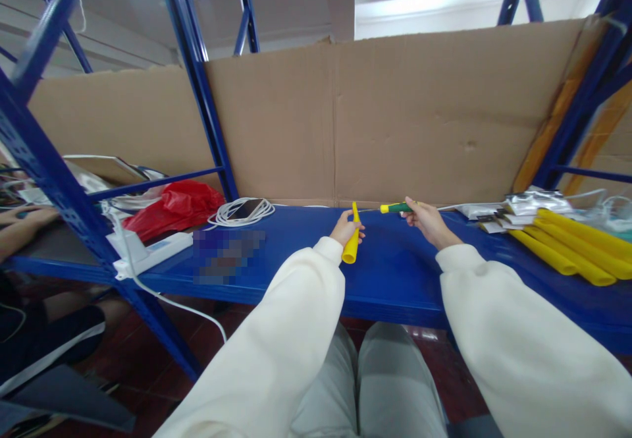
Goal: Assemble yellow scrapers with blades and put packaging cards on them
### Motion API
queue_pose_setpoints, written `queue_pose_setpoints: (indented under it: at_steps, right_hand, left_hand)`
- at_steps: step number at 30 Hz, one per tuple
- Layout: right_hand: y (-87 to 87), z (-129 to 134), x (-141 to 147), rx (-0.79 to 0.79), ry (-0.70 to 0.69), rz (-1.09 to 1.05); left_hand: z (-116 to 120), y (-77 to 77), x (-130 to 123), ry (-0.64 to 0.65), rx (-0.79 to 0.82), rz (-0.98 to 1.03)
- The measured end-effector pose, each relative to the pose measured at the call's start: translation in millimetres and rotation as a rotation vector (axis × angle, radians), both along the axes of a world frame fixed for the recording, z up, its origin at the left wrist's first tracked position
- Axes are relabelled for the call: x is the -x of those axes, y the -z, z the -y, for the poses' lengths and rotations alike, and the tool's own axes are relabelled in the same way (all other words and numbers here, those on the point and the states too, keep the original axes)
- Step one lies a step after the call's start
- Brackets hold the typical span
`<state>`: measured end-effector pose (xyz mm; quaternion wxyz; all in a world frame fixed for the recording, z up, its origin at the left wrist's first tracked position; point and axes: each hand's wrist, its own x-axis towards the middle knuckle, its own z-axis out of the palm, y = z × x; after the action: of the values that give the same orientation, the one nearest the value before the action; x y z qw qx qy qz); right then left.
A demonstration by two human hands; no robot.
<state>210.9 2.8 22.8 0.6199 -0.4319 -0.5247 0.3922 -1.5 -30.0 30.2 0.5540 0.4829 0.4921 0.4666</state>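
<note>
My left hand (344, 228) is closed around a yellow tapered tube (351, 248). The tube stands tilted, its wider open end toward me and its narrow end pointing away. In my right hand (423, 222) is a screwdriver (395, 207) with a green and yellow handle, held level. Its thin shaft points left at the tube's upper part; whether the tip touches the tube I cannot tell. Both hands are just above the blue shelf top (395, 273).
Yellow tubes (577, 247) and silver-wrapped packets (533, 204) lie at right. A coiled white cable (241, 213), phone (247, 209), red plastic bag (180, 207) and white power strip (158, 253) are at left. Cardboard (395, 122) walls the back. Another person's hand (34, 220) shows far left.
</note>
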Motion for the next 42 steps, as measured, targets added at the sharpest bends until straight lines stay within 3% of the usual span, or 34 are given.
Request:
queue_pose_setpoints:
  at_steps: [9,17,26,36,42]
  right_hand:
    - [-1.3,7,5,0.076,-0.005,-0.009]
    - [-9.3,10,4,0.281,-0.191,-0.103]
    - [-8.2,12,6,0.163,-0.138,-0.191]
    - [-14.6,16,3,0.144,-0.332,-0.307]
    - [-12.2,11,3,0.086,-0.252,-0.261]
  left_hand:
    - [4,-2.5,-3,-0.013,-0.014,-0.051]
    - [3,-2.4,-3,-0.004,-0.008,-0.069]
    - [3,-0.8,-3,-0.005,-0.021,-0.08]
    - [2,0.3,-1,-0.03,-0.054,-0.03]
    - [0,1.9,-1,-0.041,-0.073,-0.012]
